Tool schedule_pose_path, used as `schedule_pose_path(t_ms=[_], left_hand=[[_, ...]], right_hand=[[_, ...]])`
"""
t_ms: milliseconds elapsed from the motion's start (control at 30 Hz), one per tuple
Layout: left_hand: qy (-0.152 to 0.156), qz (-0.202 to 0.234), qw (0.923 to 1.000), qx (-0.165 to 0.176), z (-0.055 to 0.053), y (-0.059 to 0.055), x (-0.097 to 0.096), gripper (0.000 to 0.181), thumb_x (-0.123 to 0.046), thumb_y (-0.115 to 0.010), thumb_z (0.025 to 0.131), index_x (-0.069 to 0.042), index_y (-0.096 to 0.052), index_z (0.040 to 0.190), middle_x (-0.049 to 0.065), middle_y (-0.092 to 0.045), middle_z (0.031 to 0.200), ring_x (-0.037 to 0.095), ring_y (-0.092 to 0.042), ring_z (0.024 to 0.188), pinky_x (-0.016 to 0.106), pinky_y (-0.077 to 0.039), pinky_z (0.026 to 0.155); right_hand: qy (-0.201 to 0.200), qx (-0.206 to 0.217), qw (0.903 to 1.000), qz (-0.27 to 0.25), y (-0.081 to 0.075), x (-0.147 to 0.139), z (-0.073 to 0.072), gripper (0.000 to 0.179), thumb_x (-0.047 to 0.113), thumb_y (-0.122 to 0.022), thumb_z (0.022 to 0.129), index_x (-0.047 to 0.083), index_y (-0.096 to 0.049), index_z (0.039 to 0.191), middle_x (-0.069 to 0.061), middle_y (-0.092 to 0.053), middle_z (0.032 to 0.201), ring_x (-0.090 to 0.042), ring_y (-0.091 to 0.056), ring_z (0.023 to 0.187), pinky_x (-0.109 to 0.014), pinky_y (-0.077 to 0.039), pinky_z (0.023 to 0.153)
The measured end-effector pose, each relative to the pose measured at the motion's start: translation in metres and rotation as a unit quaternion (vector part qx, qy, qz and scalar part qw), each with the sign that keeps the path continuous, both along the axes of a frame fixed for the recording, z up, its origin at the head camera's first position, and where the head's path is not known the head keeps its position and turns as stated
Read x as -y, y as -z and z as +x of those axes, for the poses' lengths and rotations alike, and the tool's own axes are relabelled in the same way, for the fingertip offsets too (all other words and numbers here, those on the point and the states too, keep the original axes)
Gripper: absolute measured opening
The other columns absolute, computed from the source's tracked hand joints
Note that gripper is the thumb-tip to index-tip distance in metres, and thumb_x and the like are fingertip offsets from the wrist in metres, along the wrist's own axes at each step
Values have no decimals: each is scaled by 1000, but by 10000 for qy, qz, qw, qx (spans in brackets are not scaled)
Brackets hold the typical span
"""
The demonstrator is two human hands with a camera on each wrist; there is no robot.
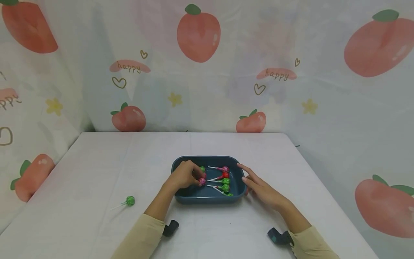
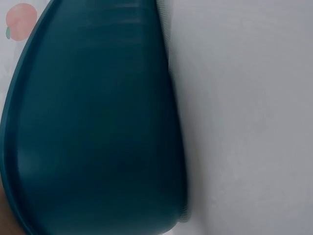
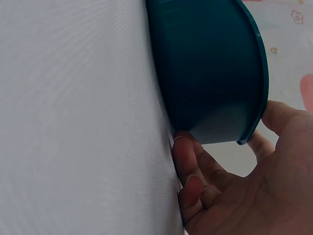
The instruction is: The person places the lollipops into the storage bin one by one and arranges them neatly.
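Note:
A dark teal plastic tray (image 1: 208,200) sits on the table with several lollipops in it. My left hand (image 1: 185,176) reaches over the tray's left end, thumb and fingertips pinching a pink lollipop (image 1: 202,181); its stick is hidden by the hand. A green lollipop (image 1: 202,168) lies just beyond those fingers. On the right, a column holds a pink lollipop (image 1: 224,169), a red lollipop (image 1: 225,175) and several green lollipops (image 1: 225,181), sticks pointing left. My right hand (image 1: 263,190) grips the tray's right end, thumb at the rim (image 3: 264,73) and lower fingertips by the base.
A single green lollipop (image 1: 130,200) lies on the white table (image 1: 77,216), left of the tray. Behind the table hangs a curtain (image 1: 223,93) printed with peaches. Black wrist devices (image 1: 170,228) show by both sleeves.

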State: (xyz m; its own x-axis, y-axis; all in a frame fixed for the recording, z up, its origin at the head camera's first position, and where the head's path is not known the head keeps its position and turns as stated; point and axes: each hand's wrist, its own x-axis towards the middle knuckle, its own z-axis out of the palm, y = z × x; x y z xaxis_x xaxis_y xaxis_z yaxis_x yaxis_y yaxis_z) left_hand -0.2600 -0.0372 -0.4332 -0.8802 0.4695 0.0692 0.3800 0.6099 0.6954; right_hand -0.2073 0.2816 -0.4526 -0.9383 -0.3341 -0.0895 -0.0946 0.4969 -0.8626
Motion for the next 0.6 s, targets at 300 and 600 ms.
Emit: schedule_pose_path(t_ms=[300, 600], left_hand=[[-116, -146, 9998, -25, 3, -2, -1, 22, 3, -89, 77, -9, -81, 93, -1, -71, 88, 14, -62, 79, 33, -55, 74], [-27, -57, 10000, -37, 1, -2, 0, 23, 4, -89, 76, -12, -80, 90, -2, -71, 91, 14, -64, 82, 33, -56, 78]], right_hand=[[10, 4, 10000, -1, 0, 0, 0, 52, 43, -41, 112, 39, -26, 162, -14, -58, 94, -30, -55, 90, -39, -41, 78], [-10, -14, 10000, 29, -1, 0, 1, 53, 42, -40, 113, 38, -25, 163, -14, -58, 94, -30, -55, 90, -39, -42, 78]])
